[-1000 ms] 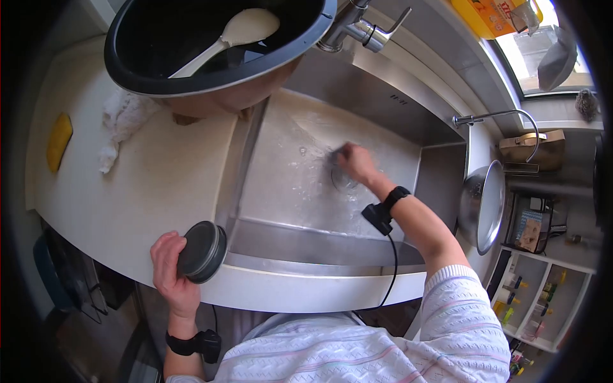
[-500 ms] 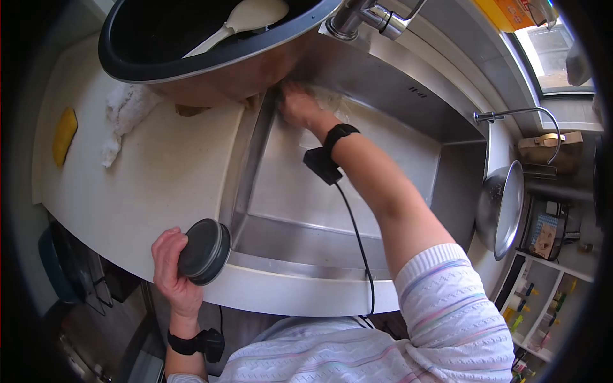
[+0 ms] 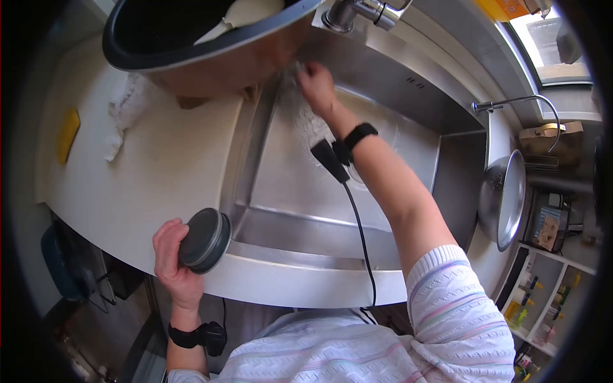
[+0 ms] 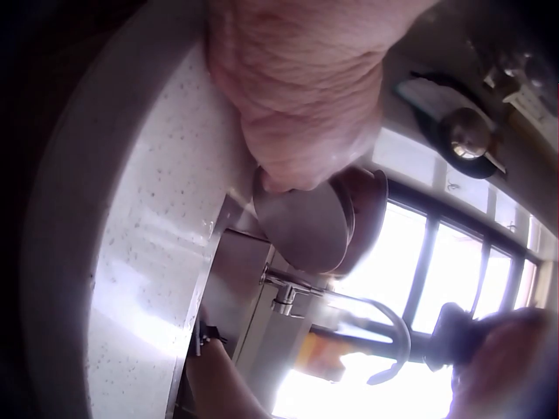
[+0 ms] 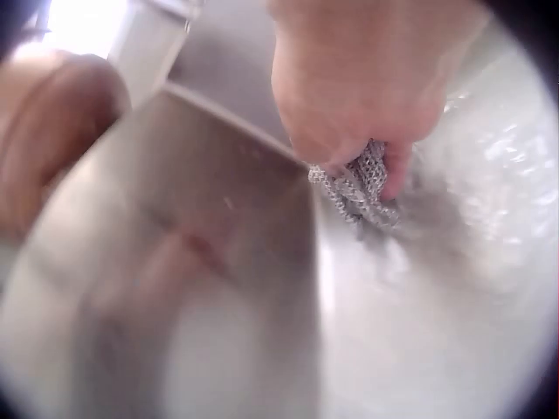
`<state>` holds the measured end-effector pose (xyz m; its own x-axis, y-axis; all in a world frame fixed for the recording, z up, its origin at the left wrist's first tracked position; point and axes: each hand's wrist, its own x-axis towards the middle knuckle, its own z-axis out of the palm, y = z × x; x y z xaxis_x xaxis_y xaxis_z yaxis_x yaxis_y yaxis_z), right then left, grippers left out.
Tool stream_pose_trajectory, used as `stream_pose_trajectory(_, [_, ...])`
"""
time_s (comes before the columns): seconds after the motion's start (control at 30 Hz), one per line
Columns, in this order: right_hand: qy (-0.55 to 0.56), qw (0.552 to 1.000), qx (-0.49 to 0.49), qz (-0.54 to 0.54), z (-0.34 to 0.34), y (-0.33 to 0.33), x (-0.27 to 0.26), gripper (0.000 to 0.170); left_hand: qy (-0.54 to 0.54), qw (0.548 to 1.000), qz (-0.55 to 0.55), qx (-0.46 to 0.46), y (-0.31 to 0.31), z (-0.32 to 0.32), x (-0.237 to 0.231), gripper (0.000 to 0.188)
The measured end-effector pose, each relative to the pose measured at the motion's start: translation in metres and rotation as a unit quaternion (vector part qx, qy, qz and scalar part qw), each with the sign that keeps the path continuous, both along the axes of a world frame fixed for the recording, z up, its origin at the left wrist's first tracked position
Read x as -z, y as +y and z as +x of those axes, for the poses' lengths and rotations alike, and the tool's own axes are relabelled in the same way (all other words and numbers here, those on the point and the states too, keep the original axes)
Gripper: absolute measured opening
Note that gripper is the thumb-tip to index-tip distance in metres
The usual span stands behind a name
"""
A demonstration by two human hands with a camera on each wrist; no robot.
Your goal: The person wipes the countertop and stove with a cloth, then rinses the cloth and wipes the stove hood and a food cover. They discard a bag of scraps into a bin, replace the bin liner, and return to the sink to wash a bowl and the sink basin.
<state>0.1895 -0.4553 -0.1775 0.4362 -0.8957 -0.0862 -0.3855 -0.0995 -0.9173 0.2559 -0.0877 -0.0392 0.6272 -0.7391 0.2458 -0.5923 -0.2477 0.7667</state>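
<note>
In the head view my right hand [image 3: 315,86] is at the back left of the steel sink [image 3: 287,226], low beside the big pot. It pinches a silver mesh scourer [image 5: 354,188], bunched under the fingertips close over the wet sink floor in the right wrist view. My left hand [image 3: 172,262] grips a round, dark grey lid-like disc [image 3: 202,240] with a ridged rim, tilted at the counter's front edge by the sink's left corner. The left wrist view shows that hand from behind, with much of the disc [image 4: 301,227] below the knuckles.
A large pot [image 3: 230,69] with a pale rice paddle [image 3: 252,11] stands at the back left. A white cloth [image 3: 124,115] and a yellow banana-like thing [image 3: 68,135] lie on the counter [image 3: 175,163]. The faucet [image 3: 361,13] rises behind; a steel bowl [image 3: 495,201] stands right of the sink.
My right hand has moved from the sink's middle to its back left corner beside the pot, then slightly back and right. The left hand keeps its hold on the disc and has barely moved.
</note>
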Motion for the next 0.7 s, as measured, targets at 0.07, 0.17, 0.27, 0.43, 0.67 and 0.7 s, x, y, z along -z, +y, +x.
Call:
stream_pose_trajectory(0.07, [-0.029,0.999,-0.019,0.016,0.028,0.005,-0.005,0.022,-0.002,1.000,0.002,-0.004,-0.001,0.000,0.000,0.032])
stream_pose_trajectory(0.17, [-0.106,0.976,-0.145,0.123,0.024,0.034,-0.004,0.029,0.009,1.000,-0.012,0.002,-0.001,0.001,-0.002,0.032])
stream_pose_trajectory(0.27, [0.088,0.970,-0.227,-0.031,-0.006,0.103,0.015,0.046,0.004,1.000,-0.010,0.008,-0.001,0.001,0.001,0.032])
stream_pose_trajectory(0.43, [0.201,0.845,-0.462,-0.178,-0.066,0.165,0.031,0.061,0.016,1.000,-0.010,0.005,-0.002,-0.002,0.000,0.033])
stream_pose_trajectory(0.67, [0.312,0.811,-0.391,-0.303,-0.100,0.071,0.051,0.060,0.005,1.000,0.001,0.013,0.002,-0.003,0.007,0.035])
stream_pose_trajectory(0.7, [0.333,0.820,-0.354,-0.302,-0.112,0.048,0.052,0.059,0.010,1.000,0.001,0.007,0.002,-0.004,0.008,0.035])
